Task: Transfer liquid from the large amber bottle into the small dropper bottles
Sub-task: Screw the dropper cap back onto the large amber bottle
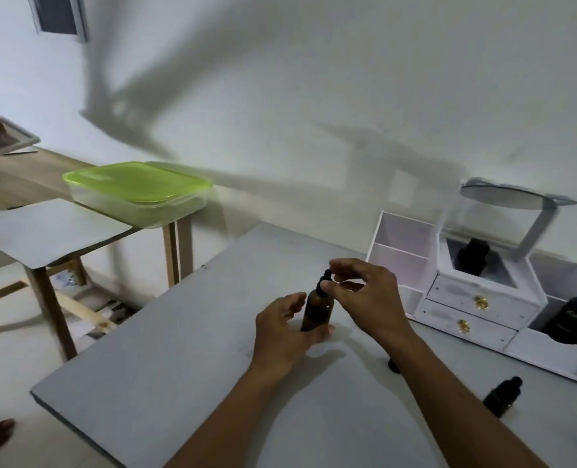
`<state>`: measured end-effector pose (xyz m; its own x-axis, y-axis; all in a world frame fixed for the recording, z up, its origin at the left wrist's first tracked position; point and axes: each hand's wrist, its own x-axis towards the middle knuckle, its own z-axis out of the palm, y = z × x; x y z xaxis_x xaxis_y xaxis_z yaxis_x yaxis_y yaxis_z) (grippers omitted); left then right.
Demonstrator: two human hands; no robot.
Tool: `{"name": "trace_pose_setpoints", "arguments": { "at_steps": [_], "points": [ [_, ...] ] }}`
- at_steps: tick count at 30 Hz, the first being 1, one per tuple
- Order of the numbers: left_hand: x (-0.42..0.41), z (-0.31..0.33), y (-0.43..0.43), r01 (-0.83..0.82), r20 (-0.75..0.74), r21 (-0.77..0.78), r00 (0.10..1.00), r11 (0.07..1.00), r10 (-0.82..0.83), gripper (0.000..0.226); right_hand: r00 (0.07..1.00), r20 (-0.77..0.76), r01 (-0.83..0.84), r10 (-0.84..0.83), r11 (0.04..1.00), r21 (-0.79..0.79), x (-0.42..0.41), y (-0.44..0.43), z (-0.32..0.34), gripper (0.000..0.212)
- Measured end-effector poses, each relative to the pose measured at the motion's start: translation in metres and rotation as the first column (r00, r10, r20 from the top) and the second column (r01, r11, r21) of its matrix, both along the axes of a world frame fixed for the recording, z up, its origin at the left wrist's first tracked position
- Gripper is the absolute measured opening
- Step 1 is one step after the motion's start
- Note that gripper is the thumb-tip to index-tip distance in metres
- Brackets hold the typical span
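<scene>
The amber bottle (317, 309) stands upright near the middle of the grey table (179, 383); the left hand (282, 327) curls round its lower body; the right hand (365, 292) has thumb and forefinger parted just beside the black dropper cap (325, 280), grip or not I cannot tell; a small dropper bottle (501, 396) lies to the right, near a white organiser (483, 302)

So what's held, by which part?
The left hand holds the amber bottle by its lower body; whether the right hand grips the dropper cap is unclear.
</scene>
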<state>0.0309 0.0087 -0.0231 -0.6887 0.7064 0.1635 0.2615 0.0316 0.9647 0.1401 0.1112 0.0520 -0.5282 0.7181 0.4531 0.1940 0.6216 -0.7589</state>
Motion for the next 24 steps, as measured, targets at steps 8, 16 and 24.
{"name": "trace_pose_setpoints", "arguments": {
  "at_steps": [8, 16, 24],
  "points": [
    [-0.009, -0.002, 0.009, 0.046, -0.07, -0.004, 0.996, 0.999, -0.047, 0.055, 0.999, 0.016, -0.03, 0.03, 1.0, -0.004, -0.008, 0.006, -0.008, 0.02],
    [-0.009, -0.004, 0.009, 0.046, -0.074, 0.031, 0.996, 0.998, -0.044, 0.057, 0.998, -0.024, -0.057, 0.055, 0.995, -0.08, -0.007, 0.002, -0.015, 0.036],
    [-0.008, -0.007, 0.011, 0.045, -0.074, 0.031, 0.996, 0.999, -0.043, 0.058, 0.999, -0.04, 0.002, -0.005, 0.996, -0.088, -0.008, 0.004, -0.019, 0.03]
  ]
}}
